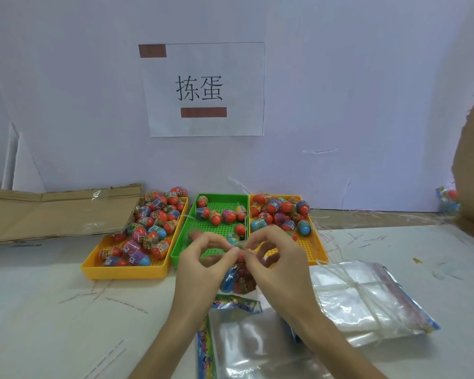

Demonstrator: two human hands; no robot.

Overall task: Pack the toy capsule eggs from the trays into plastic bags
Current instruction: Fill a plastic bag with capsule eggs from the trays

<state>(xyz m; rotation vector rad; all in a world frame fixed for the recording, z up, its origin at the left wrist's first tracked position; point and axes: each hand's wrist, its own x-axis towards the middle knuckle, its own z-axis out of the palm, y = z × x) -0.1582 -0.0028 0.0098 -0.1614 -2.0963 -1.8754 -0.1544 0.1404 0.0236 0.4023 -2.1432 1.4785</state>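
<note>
And there was the small bag (239,281), held up over the middle of the bench (66,310), with a blue egg (228,279) and some red ones packed inside. The left hand (200,266) pinched the bag's neck between thumb and forefinger, the other fingers curled. The right hand (279,266) pinched the same neck from the other side, fingertips (251,253) clamped on the plastic and almost touching the left thumb.

Right behind the hands sat three trays in a row toward the back edge. The green tray (214,228) in the middle held only a few loose eggs. The yellow tray (121,272) on its left was heaped with them, and the second yellow tray (311,248) on its right was well filled at the far end.

An empty bag (252,343) lay flat at the near edge, under the wrists. A tied bundle of bags (367,296) rested to its right. Flattened cardboard (52,212) lay at the back left corner, and a paper sign (203,88) hung on the wall behind.
</note>
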